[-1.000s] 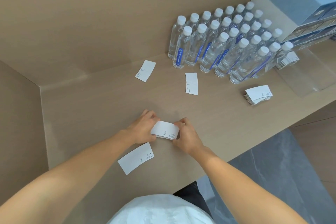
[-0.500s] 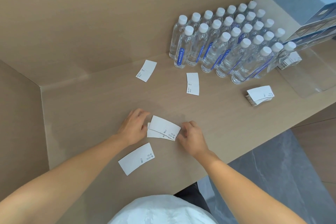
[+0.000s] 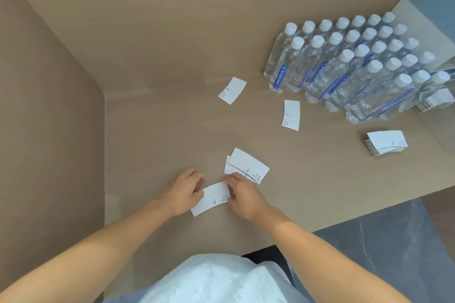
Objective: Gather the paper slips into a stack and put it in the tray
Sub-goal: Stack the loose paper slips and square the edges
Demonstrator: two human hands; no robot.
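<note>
Both hands pinch one white paper slip (image 3: 212, 199) lying on the tan surface (image 3: 157, 145): the left hand (image 3: 181, 192) has its grip closed on the left end, and the right hand (image 3: 243, 195) on the right end. A small pile of slips (image 3: 247, 166) lies just behind the right hand. Two more single slips (image 3: 232, 90) (image 3: 291, 115) lie farther back, near the water bottles (image 3: 349, 66).

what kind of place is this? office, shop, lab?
Probably a bottle-labelling or packing bench, though I can't be sure. Rows of capped water bottles stand on a plain tan counter, loose paper slips lie about, and a bundled stack of slips sits nearby.
</note>
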